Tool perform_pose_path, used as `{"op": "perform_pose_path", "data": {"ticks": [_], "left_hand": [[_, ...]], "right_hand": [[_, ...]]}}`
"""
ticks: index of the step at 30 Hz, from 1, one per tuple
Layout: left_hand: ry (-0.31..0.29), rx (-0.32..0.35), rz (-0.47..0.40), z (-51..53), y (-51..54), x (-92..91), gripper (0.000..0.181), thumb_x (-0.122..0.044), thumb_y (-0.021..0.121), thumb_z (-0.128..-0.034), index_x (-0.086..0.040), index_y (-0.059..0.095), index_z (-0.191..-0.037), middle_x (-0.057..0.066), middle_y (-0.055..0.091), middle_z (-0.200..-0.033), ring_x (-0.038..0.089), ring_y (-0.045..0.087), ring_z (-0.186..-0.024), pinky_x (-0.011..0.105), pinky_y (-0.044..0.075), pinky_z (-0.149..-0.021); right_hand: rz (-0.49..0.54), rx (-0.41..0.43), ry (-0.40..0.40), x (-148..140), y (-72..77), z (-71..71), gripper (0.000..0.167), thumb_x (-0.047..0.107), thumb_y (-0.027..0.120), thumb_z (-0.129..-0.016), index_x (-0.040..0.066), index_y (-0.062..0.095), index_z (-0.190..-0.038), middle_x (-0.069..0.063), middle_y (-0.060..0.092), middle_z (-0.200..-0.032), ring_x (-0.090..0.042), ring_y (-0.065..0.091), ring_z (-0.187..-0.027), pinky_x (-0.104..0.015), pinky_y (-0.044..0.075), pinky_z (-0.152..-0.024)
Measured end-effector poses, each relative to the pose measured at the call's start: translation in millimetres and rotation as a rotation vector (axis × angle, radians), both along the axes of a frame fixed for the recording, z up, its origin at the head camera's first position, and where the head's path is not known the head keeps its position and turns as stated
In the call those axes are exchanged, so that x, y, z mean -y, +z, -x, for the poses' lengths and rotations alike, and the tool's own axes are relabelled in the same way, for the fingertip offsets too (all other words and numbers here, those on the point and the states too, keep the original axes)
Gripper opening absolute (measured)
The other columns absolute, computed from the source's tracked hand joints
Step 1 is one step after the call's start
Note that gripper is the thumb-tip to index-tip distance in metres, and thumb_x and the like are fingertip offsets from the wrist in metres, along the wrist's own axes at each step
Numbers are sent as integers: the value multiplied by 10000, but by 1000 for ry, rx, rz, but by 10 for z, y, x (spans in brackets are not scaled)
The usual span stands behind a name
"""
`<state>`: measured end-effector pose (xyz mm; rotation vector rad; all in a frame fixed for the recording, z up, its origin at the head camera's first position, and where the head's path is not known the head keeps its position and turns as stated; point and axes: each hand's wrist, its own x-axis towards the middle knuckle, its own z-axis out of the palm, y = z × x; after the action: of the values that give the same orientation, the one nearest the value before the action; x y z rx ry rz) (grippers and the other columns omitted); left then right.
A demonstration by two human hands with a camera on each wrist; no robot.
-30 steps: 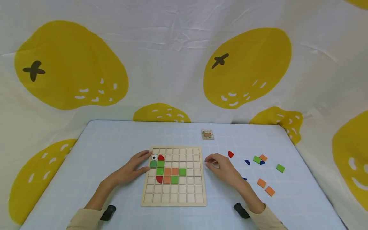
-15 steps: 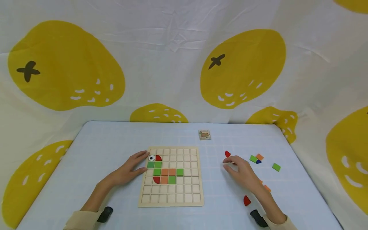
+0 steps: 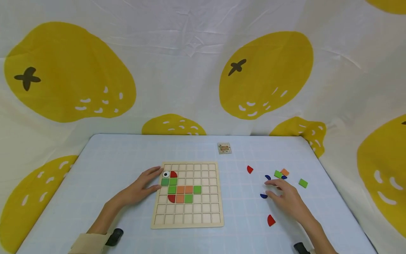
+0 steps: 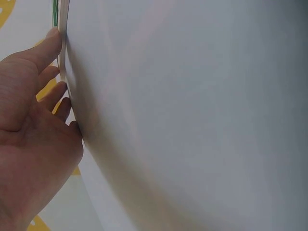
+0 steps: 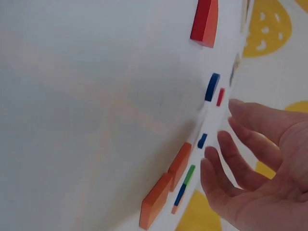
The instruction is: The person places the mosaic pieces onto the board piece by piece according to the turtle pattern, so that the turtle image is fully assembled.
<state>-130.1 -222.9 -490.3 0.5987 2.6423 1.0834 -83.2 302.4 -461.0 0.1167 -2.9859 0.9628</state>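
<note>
My left hand (image 3: 137, 188) rests along the left edge of a wooden grid board (image 3: 207, 219), its fingertips and thumb touching the rim. Set in the board are green and orange square tiles, red quarter-round tiles and a white eye tile (image 3: 166, 174). Out to the right, my right hand (image 3: 288, 201) hovers over loose tiles with thumb and fingers spread apart, holding nothing. A blue half-round tile (image 3: 263, 196) lies by its thumb tip, and another blue half-round tile (image 3: 268, 177) is just beyond the index finger. Two orange square tiles (image 5: 180, 166), hidden in the head view, show below the hand in the right wrist view.
A small picture card (image 3: 224, 148) lies at the back of the table. Red quarter-round tiles lie behind (image 3: 250, 169) and in front of the right hand. Farther right are green tiles (image 3: 303, 183), an orange tile (image 3: 284, 172) and another blue piece.
My right hand has moved rightward from beside the board to the loose tiles, and its fingers have spread. The left hand stays at the board's edge. The head view has shifted slightly.
</note>
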Motion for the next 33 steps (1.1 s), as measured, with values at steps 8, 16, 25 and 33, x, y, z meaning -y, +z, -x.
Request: {"op": "perform_pose_path", "data": {"ticks": [8, 16, 25, 33], "left_hand": [[-5, -20, -8, -8, 30, -22, 670, -292, 644, -1031, -47, 368, -1590, 248, 258, -1633, 505, 214, -1488, 709, 255, -1140], [0, -10, -2, -5, 29, -19, 674, -299, 645, -1030, -60, 366, -1594, 230, 249, -1644, 492, 201, -1500, 700, 249, -1150], [5, -2, -6, -13, 34, -23, 674, -294, 641, -1033, -55, 358, -1596, 236, 240, -1646, 491, 196, -1501, 700, 243, -1153], [2, -10, -3, -20, 23, -18, 672, -308, 633, -1037, -58, 359, -1596, 230, 239, -1648, 494, 201, -1498, 705, 250, -1146]], "right_hand": [[-47, 45, -37, -227, -43, -102, 369, 99, 813, -889, 46, 704, -1237, -174, 665, -1237, -387, 613, -1151, -549, 551, -938], [-68, 9, -30, -358, -110, -171, 314, 33, 808, -875, 18, 715, -1174, -86, 708, -1118, -245, 644, -978, -264, 580, -816], [-49, 19, -19, -354, -104, -154, 289, 19, 818, -860, 28, 722, -1133, -46, 701, -1066, -211, 629, -930, -227, 566, -778], [-2, 13, -18, -270, -41, -115, 246, 49, 841, -845, 67, 746, -1072, 8, 685, -944, -162, 609, -847, -174, 543, -723]]}}
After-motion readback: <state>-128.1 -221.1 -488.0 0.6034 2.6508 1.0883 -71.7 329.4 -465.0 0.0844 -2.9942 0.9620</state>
